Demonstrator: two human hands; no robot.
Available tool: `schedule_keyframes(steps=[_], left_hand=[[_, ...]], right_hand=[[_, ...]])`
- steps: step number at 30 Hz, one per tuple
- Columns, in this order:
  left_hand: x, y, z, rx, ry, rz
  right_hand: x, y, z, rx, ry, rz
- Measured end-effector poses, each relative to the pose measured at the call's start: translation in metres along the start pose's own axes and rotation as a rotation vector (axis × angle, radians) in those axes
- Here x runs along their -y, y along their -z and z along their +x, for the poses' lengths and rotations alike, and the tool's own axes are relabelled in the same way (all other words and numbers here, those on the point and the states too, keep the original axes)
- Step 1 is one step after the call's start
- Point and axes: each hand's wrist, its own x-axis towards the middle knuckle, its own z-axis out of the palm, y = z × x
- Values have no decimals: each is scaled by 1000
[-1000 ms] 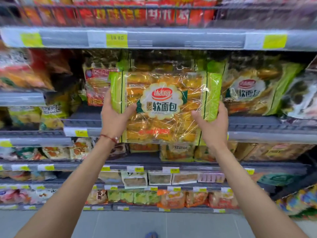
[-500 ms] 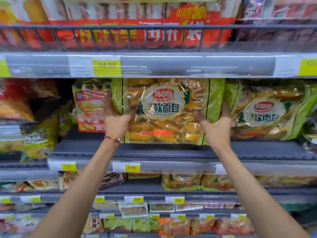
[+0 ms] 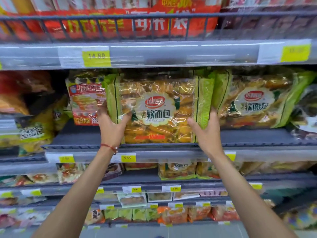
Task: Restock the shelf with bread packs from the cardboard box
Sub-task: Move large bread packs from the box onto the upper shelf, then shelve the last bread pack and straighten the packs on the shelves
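Observation:
A clear bread pack (image 3: 154, 93) with green side panels and golden rolls stands upright on the grey shelf (image 3: 77, 140), its bottom edge close to the shelf's front lip. My left hand (image 3: 111, 127) grips its lower left edge, thumb on the front and fingers behind. My right hand (image 3: 207, 133) grips its lower right edge in the same way. A second pack of the same bread (image 3: 253, 103) leans on the shelf just to the right. The cardboard box is out of view.
A red and orange pack (image 3: 85, 100) stands just left of the held pack, further back. The upper shelf's front rail (image 3: 154, 54) hangs close over the pack's top. Lower shelves (image 3: 145, 182) hold several smaller packs. Bare shelf lies in front left.
Both hands carried the pack up and forward into the shelf bay, and its bottom now sits on the shelf. The view has tilted up and moved closer.

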Motion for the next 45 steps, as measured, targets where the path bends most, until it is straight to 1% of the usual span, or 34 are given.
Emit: schedule_keyframes(steps=[3, 4, 5, 7, 9, 12, 14, 16, 19, 23, 26, 30, 32, 35, 40, 45], left_hand=[[-8, 10, -35, -22, 59, 104], [-8, 13, -47, -57, 37, 103], [-7, 17, -60, -92, 15, 82], [-5, 20, -78, -127, 56, 10], [-4, 21, -96, -80, 142, -45], [4, 25, -125, 62, 152, -72], [13, 26, -140, 178, 166, -103], [23, 30, -155, 290, 194, -132], [42, 39, -180, 449, 235, -141], [77, 59, -221, 657, 233, -102], [101, 83, -255, 816, 268, -94], [128, 120, -307, 1056, 295, -31], [135, 135, -335, 1197, 312, 12], [140, 150, -379, 1372, 292, 55], [132, 169, -463, 1538, 231, 124], [120, 205, -559, 1650, 187, 184]], right_hand=[[-6, 4, -27, -112, 6, -28], [-11, 5, -37, -157, 9, -30], [-15, 6, -50, -191, 13, -32], [-20, 5, -71, -214, 25, -49], [-22, 3, -94, -207, 21, -75], [-21, -1, -129, -156, -19, -81], [-19, -5, -155, -167, -43, -86], [-18, -10, -185, -207, -58, -106], [-20, -22, -236, -254, -129, -112], [-35, -49, -311, -384, -212, -149], [-44, -72, -377, -444, -328, -142], [-39, -95, -474, -494, -546, -147], [-35, -100, -524, -512, -624, -158], [-27, -98, -592, -555, -740, -150], [-20, -77, -691, -680, -864, -123], [-12, -50, -788, -809, -934, 14]])
